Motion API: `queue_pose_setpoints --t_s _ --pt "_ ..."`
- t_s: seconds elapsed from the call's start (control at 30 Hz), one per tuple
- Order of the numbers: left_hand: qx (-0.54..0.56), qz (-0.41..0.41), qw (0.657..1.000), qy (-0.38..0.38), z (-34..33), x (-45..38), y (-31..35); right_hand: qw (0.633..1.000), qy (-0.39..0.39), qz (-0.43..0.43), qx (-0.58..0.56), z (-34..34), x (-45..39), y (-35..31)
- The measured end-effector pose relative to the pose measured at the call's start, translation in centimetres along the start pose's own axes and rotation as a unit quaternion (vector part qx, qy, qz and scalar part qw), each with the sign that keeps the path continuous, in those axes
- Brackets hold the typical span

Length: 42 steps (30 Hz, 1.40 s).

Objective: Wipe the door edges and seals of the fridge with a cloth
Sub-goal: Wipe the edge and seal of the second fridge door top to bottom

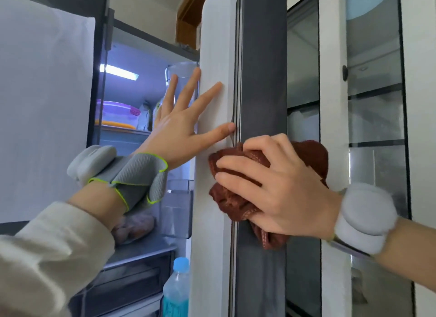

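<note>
Reddish-brown bunched terry cloth, gripped by the right hand, presses mid-height on the white fridge door edge; spread left hand steadies it. Lower seal apparently remains.

Soft daylight, a bright fridge lamp glowing bluish inside, slight blur, wide-angle bending at edges.

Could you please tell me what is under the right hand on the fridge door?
The right hand grips a bunched reddish-brown cloth against the door edge. The strip of edge and seal beneath the cloth is covered.
</note>
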<state>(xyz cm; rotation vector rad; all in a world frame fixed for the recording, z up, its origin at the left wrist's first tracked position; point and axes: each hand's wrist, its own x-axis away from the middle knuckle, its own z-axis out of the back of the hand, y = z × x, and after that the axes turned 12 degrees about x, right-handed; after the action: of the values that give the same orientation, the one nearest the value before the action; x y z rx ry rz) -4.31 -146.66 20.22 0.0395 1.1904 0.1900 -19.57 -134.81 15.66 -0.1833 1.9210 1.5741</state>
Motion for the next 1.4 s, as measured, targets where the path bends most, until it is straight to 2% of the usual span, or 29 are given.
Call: queue_pose_setpoints --t_s 0.13,0.3,0.4,0.53,0.63,0.97,1.1,1.27,1.4 --pt "0.005 0.009 1.000 0.016 -0.1 0.0 0.2 0.998 -0.025 0.000 -0.050 0.5 2.6 -4.1" --pt "0.031 0.016 0.999 0.016 -0.9 1.7 0.6 0.996 -0.021 0.004 -0.085 1.1 5.0 -7.6" --pt "0.013 -0.010 1.000 -0.005 -1.6 3.0 0.4 0.996 -0.011 0.040 -0.080 1.5 5.1 -6.4" --pt "0.008 -0.052 0.998 -0.042 -1.5 3.1 -0.4 0.999 0.039 -0.023 -0.010 0.5 3.5 -1.1" --pt "0.015 -0.057 0.996 -0.069 -1.0 2.9 -0.7 0.998 0.043 -0.036 0.006 -0.1 2.5 0.8" --pt "-0.004 -0.068 0.995 -0.078 -0.9 3.3 -1.0 0.993 -0.041 -0.060 -0.092 1.6 7.4 -9.3" --pt "-0.005 -0.056 0.995 -0.082 -0.9 3.4 -0.9 0.993 -0.064 -0.017 -0.093 2.3 9.1 -11.4" --pt "0.036 -0.040 0.993 -0.105 -1.2 3.9 -0.3 0.995 -0.037 0.037 -0.085 2.1 7.8 -9.0" --pt "0.032 -0.049 0.992 -0.111 -1.8 5.1 -0.6 0.999 -0.018 -0.002 -0.030 1.4 4.8 -4.7"
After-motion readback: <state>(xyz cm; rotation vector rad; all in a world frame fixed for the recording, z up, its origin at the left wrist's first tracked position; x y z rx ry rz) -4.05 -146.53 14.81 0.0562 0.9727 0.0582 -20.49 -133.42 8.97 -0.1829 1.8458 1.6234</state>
